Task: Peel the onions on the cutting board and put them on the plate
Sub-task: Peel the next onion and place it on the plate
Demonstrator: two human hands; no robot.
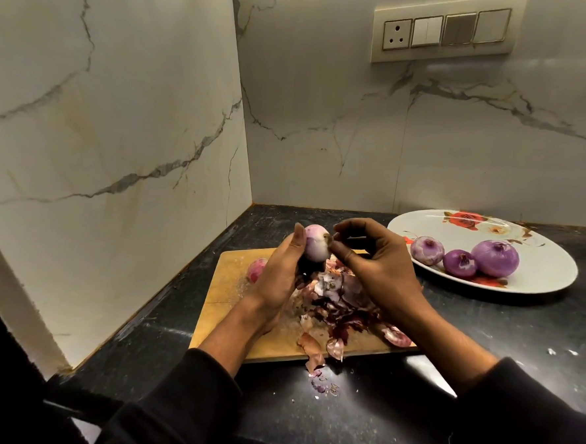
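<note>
onion (316,246) held up over the cutting board (225,294), both hands working it.
left hand (281,274) cups the onion, fingers curled round it; right hand (372,256) pinches at its tip. peels (338,305) heap on the board, another onion (257,270) at its far left edge. plate (541,271) toward the counter's right edge carries three peeled onions (465,257).

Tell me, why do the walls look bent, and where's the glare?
Head view: the wide-angle lens bows the marble wall and switch panel; warm, dim light; glare patches shine on the black countertop near the cutting board; the sleeves at the bottom edge go nearly black.
</note>
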